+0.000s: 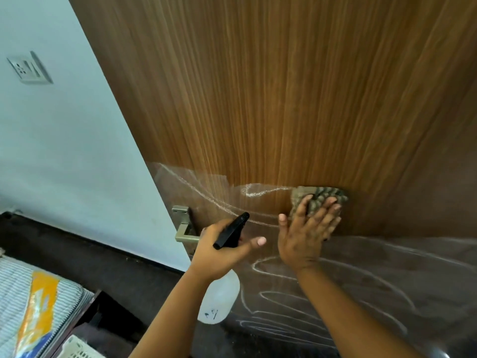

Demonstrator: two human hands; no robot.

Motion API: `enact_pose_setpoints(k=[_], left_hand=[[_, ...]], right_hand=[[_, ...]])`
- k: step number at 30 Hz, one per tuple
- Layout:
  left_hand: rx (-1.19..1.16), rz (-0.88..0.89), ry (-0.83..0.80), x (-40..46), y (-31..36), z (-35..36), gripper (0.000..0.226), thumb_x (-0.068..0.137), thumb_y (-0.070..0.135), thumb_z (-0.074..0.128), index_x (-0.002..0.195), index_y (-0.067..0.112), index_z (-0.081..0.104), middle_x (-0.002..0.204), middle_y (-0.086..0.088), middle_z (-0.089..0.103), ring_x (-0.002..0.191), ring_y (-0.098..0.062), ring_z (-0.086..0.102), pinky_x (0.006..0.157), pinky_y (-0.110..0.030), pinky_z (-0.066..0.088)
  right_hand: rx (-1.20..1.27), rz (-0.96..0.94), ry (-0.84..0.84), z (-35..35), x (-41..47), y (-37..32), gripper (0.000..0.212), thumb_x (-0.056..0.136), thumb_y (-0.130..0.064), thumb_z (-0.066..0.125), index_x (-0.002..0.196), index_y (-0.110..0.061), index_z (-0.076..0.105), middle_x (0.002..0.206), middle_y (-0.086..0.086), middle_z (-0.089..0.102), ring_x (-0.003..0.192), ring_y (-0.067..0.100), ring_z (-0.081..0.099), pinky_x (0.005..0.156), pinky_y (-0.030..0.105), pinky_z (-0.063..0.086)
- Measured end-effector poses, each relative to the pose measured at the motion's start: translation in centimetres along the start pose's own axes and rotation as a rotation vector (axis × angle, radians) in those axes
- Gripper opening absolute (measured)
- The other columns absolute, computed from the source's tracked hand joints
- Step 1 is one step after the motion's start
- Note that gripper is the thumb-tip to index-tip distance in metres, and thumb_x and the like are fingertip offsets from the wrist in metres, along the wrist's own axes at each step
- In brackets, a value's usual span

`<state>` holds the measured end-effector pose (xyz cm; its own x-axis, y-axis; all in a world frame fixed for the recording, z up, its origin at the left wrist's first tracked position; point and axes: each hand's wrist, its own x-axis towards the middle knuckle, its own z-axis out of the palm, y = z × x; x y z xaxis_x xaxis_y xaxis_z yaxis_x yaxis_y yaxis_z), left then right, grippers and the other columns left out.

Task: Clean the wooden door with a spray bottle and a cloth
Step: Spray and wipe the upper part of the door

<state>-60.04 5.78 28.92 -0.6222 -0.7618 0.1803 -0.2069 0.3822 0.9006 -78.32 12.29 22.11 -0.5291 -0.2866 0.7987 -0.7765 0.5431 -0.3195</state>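
- The cloth (318, 198) is pressed flat against the door (284, 99) by the right hand (305, 236), with its fingers (330, 213) straight and spread over the fabric, not curled round it.
- The bottle (219, 298) is held by the left hand (219, 251); the fingers are wrapped round its neck below the black spray head (231, 231), and the white body hangs below the wrist.
- Foamy white streaks (322, 293) are seen across the lower door, while the grain above the cloth looks dry.
- Risk, as judged: since the cloth is only pushed, not gripped, it could slide out from under the palm on the wet film and drop.
- Risk: the nozzle is aimed toward the door close to the right hand, so a stray squeeze would wet the hand rather than the wood.
- Risk: runs left unwiped could dry as marks.
- The handle (184, 228) sits just left of the bottle at the door's edge; a leftward sweep could be caught on it.
- Beyond that edge lies the wall (64, 151), with a switch plate (29, 69) well apart.
- Ample open door is left above and to the right for wiping.
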Motion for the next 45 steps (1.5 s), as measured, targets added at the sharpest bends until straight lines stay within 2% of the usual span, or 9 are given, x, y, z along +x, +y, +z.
enact_pose_setpoints(k=[3,5,10,15,24,34,36,40,45], left_hand=[[-0.111,0.087,0.019,0.3,-0.4,-2.3,0.04,0.072,0.063,0.08,0.073,0.026,0.064,0.061,0.008,0.058,0.06,-0.003,0.058,0.059,-0.014,0.043],[-0.219,0.093,0.037,0.7,-0.6,-3.9,0.031,0.074,0.06,0.079,0.085,0.032,0.073,0.077,0.014,0.071,0.076,-0.001,0.068,0.068,-0.013,0.049],[-0.214,0.126,-0.021,1.7,-1.1,-7.1,0.027,0.08,0.056,0.076,0.097,0.034,0.076,0.091,0.007,0.077,0.09,-0.009,0.073,0.076,-0.02,0.056],[-0.128,0.086,0.024,3.1,-2.6,-8.5,0.047,0.075,0.07,0.072,0.077,0.024,0.067,0.069,-0.001,0.065,0.068,-0.012,0.066,0.064,-0.023,0.054],[-0.067,0.031,0.019,2.7,-5.0,-9.6,0.046,0.07,0.067,0.076,0.073,0.023,0.064,0.067,0.001,0.065,0.064,-0.011,0.066,0.059,-0.016,0.05],[-0.247,-0.035,0.192,2.5,-6.2,-15.7,0.028,0.08,0.051,0.082,0.08,0.025,0.071,0.07,-0.005,0.064,0.071,-0.018,0.067,0.068,-0.026,0.056],[-0.197,-0.013,0.209,2.3,-5.9,-16.4,0.014,0.083,0.043,0.08,0.079,0.034,0.07,0.073,-0.002,0.068,0.071,-0.017,0.068,0.065,-0.021,0.056],[-0.17,0.008,0.25,1.7,-5.8,-17.5,0.041,0.077,0.057,0.081,0.073,0.02,0.063,0.07,-0.008,0.062,0.066,-0.022,0.064,0.064,-0.019,0.055],[-0.121,-0.009,0.261,1.4,-5.4,-18.0,0.027,0.082,0.055,0.076,0.075,0.032,0.064,0.069,0.004,0.066,0.068,-0.011,0.067,0.066,-0.021,0.054]], right_hand=[[-0.028,-0.36,-0.111,1.4,-1.2,-5.1,0.076,0.096,-0.051,0.035,0.157,-0.016,0.004,0.162,0.017,-0.012,0.149,0.034,-0.013,0.118,0.056,-0.005],[-0.007,-0.601,-0.182,2.2,-1.4,-8.7,0.081,0.089,-0.051,0.053,0.155,-0.017,0.02,0.163,0.008,0.008,0.15,0.026,-0.009,0.118,0.05,-0.006],[-0.118,-0.717,-0.218,2.3,-0.6,-12.0,0.062,0.092,-0.052,0.047,0.147,-0.023,0.042,0.157,-0.004,0.024,0.146,0.018,0.015,0.12,0.043,-0.009],[-0.152,-0.194,-0.042,1.2,0.2,-6.3,0.069,0.101,-0.051,0.024,0.157,-0.019,-0.001,0.161,0.02,0.001,0.149,0.037,-0.005,0.119,0.056,-0.004],[0.195,0.472,0.144,1.0,3.3,-12.0,0.076,0.1,-0.052,0.018,0.154,-0.002,-0.004,0.154,0.036,-0.009,0.146,0.047,-0.009,0.117,0.06,0.006],[-0.208,-0.909,-0.289,4.5,0.6,-21.7,0.065,0.097,-0.044,0.004,0.154,-0.014,0.01,0.161,0.006,-0.023,0.149,0.021,-0.019,0.119,0.045,-0.016],[-0.298,-0.979,-0.322,4.4,1.0,-22.7,0.067,0.096,-0.041,0.002,0.155,-0.011,0.002,0.161,0.006,-0.023,0.148,0.02,-0.022,0.118,0.045,-0.018],[-0.352,-1.026,-0.281,2.5,4.6,-22.6,0.066,0.099,-0.048,0.007,0.154,-0.013,0.014,0.163,0.004,-0.009,0.146,0.02,-0.019,0.114,0.047,-0.019],[-0.162,-0.743,0.009,-1.0,12.0,-25.0,0.064,0.102,-0.054,0.017,0.151,-0.013,0.011,0.162,0.01,-0.012,0.15,0.026,-0.011,0.118,0.049,-0.014]])
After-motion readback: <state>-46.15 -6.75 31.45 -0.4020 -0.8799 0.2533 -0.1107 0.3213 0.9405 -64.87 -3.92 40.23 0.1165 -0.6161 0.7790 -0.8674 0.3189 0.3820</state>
